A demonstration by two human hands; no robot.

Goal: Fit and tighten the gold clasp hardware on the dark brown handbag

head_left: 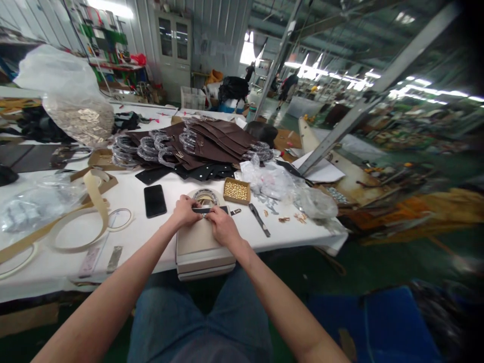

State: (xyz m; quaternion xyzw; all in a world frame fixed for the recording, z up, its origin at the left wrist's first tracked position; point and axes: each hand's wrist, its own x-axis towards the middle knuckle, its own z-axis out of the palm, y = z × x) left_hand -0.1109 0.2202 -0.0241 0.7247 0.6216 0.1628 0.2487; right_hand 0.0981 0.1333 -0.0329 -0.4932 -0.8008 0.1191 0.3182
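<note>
— Which way does the black strap point(204, 210) lie from your hands?

— Right between your fingertips, straight ahead of you over the far part of the beige block point(204, 241). Its long axis runs roughly left to right, across the line of your forearms.

— And which hand is nearer its metal end point(236, 212)?

— Your right hand point(224, 225); that end sticks out past it, to the right. Your left hand point(185, 210) has the opposite end, and your fingers hide part of it.

— How are both hands set?

— Narrow: each pinches the strap between thumb and fingers, the two sets of tips close together. A small pale glint shows between them, too small for you to make out.

— What about the surfaces?

— The strap looks flat, dark and smooth, its metal end shiny. Your block is matt, boxy and layered at the front, jutting over the edge of the white-covered table point(136, 234). Just beyond the strap you have a ring-shaped roll point(216, 197); beyond your right hand, a shallow cardboard box point(225, 190) of shiny gold-coloured pieces point(237, 191). Right of your right hand lies a slim, dark cutter knife point(259, 220); left of your left, a flat, glossy black phone point(155, 200).
</note>
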